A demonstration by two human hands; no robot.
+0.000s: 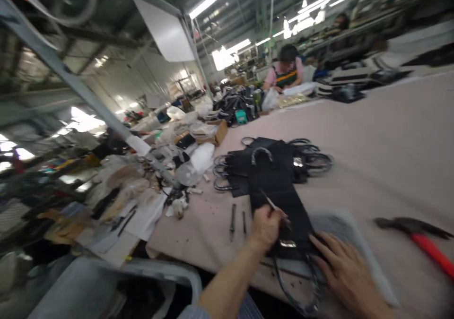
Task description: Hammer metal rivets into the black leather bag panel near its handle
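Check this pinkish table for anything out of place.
Crumpled plastic lies untidily along the left side of the table, and small dark specks dot its surface. The black panel shows no clear damage through the blur.

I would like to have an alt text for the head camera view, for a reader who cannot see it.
A person's left hand holds a slim pointed tool over a black bag panel with looped handles, while the right hand rests at its edge. More black handled pieces lie behind it on the pinkish table; a red-handled claw hammer lies on the right.
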